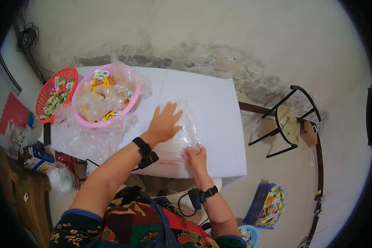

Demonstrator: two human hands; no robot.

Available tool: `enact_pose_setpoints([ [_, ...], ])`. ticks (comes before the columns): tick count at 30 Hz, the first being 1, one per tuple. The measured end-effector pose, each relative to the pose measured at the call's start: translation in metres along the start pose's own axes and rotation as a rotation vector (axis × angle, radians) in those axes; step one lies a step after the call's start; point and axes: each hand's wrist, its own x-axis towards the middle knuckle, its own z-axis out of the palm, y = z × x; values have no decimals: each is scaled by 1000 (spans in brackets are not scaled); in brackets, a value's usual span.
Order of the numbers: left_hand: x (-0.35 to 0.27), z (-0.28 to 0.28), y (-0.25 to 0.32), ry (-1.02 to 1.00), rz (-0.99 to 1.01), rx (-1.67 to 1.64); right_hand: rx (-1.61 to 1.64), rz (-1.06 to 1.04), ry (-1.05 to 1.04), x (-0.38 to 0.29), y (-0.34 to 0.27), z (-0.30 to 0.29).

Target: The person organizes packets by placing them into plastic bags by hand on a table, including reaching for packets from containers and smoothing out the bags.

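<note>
Clear plastic bags (189, 133) lie flat on the white-covered table (217, 124) in front of me. My left hand (166, 122) rests palm down on their upper left part, fingers spread. At their lower right edge, my right hand (196, 156) has its fingers curled and pinches the plastic. Left of my hands stands a pink round basin (96, 124) holding yellow-marked packets (107, 81) under crumpled clear plastic. A red plastic basket (41, 102) with small colourful packets touches or nearly touches the basin. More loose clear plastic (96, 142) spreads along the table's left front.
Beyond the table is a stained wall (204, 37). A black-framed stool (286, 124) and a cardboard box (308, 135) stand at the right. On the floor are a blue crate of packets (254, 207) and a light blue basin (255, 237). Another box (38, 159) is at left.
</note>
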Motion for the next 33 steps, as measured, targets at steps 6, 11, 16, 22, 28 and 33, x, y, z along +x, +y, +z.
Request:
enact_pose_setpoints([
  [6,0,26,4,-184,37,-60,-1119,-1057,102,-29,-29,-5],
  [11,11,48,-1,-181,85,-2,-1388,-924,-299,-12,-5,-10],
  [16,4,62,-8,-228,26,-45,-1496,-818,-395,-8,-19,-3],
  [22,50,46,-13,-140,34,-154,-1468,-1071,-299,16,-26,15],
  [28,49,72,-8,-26,132,-33,-1706,-788,-375,17,-5,12],
  [33,40,97,-10,-249,-1,-91,-1772,-782,-368,20,10,1],
])
